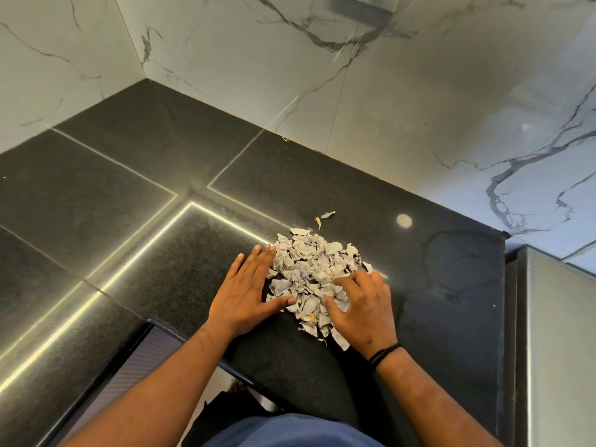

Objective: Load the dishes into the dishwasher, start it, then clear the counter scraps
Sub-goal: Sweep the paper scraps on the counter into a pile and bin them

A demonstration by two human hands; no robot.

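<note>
On the black counter (135,175) by the marble wall, you work the last step, clearing the scraps (311,279): your left hand (250,290) lies flat with straight fingers against the pile's left edge, while your right hand (361,304) rests on its right side, fingers loosely curled over the pieces, gripping nothing firmly. The next move likely calls for cupping both hands together, then fetching the stray bits (324,217) lying just beyond.

Both hands (245,293) (362,309) round scrap pile (311,267) on counter (129,175)
</note>
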